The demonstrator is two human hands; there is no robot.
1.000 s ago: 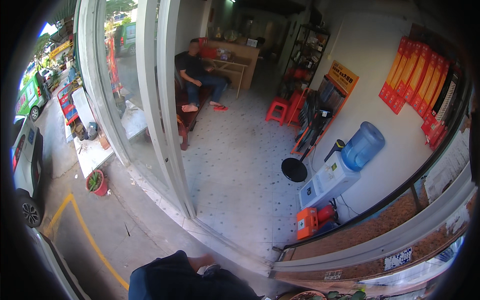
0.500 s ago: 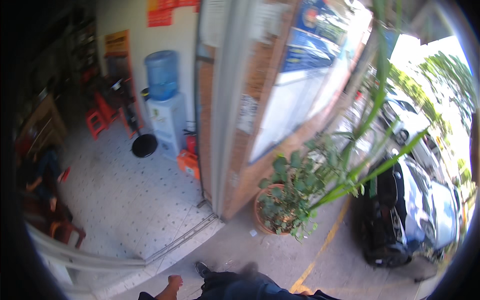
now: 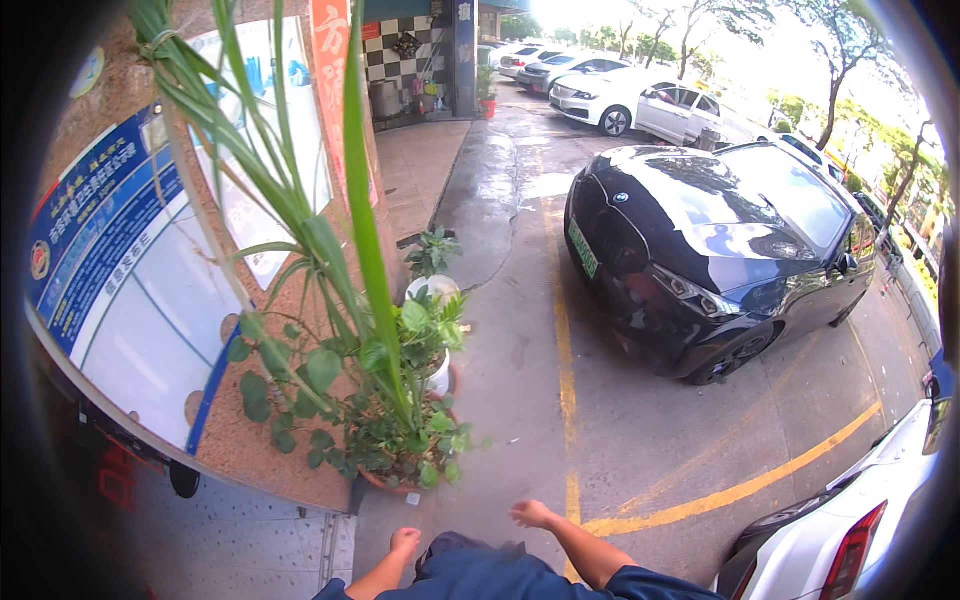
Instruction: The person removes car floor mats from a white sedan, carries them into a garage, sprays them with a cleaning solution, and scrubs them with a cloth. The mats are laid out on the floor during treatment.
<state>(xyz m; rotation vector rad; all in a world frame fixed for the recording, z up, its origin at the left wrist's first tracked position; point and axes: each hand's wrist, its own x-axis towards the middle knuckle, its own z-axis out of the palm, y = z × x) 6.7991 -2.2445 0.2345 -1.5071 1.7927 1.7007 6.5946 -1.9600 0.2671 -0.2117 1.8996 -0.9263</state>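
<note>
My left hand (image 3: pixel 405 541) hangs low in front of my dark blue shirt (image 3: pixel 490 575), its fingers curled in and nothing visible in them. It is nearest to the potted plant (image 3: pixel 400 440), which has broad leaves and long green blades, and touches nothing. My right hand (image 3: pixel 530 514) is held out a little higher, beside the yellow floor line, with its fingers loosely stretched toward the left. Nothing shows in it. Both hands are small in the view, so single fingers are hard to make out.
A black car (image 3: pixel 700 250) faces me at the right, with a white car (image 3: pixel 850 530) at the lower right. Beyond stand more parked cars (image 3: pixel 640 105). At the left is a wall with a blue-and-white notice board (image 3: pixel 130 260). A white pot (image 3: pixel 437 375) stands along the walkway.
My view has swung right, from the doorway with the water dispenser to the walkway and parked cars. The plant now lies left of centre. My right hand has come fully into view.
</note>
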